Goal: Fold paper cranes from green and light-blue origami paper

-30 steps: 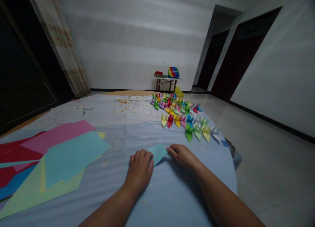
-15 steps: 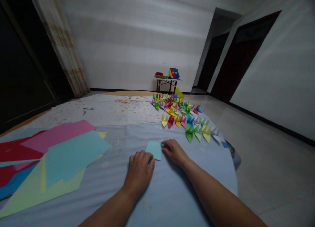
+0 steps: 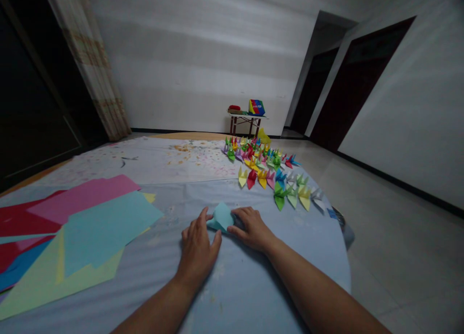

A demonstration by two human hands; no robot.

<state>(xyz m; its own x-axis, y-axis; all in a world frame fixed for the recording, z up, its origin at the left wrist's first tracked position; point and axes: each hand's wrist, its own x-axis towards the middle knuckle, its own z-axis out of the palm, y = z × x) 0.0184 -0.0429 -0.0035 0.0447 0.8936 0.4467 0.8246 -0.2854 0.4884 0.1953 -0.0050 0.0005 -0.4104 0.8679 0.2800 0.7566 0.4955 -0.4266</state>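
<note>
A small folded piece of light blue paper (image 3: 222, 216) lies on the pale blue cloth (image 3: 253, 285) in front of me. My left hand (image 3: 197, 249) rests on the cloth just left of it, fingers reaching its near edge. My right hand (image 3: 252, 229) pinches the paper's right side between thumb and fingers, and one flap lifts off the cloth. Beyond the hands stand several coloured paper cranes (image 3: 264, 169) in rows.
Large loose sheets of coloured paper (image 3: 72, 227) lie spread at the left: pink, red, light blue, yellow-green. The cloth's rounded edge (image 3: 344, 237) drops to a tiled floor at the right. A small table (image 3: 246, 121) with a colourful box stands by the far wall.
The paper went from a flat strip to a smaller folded piece with a raised flap. Both hands shifted slightly left and closed in around it.
</note>
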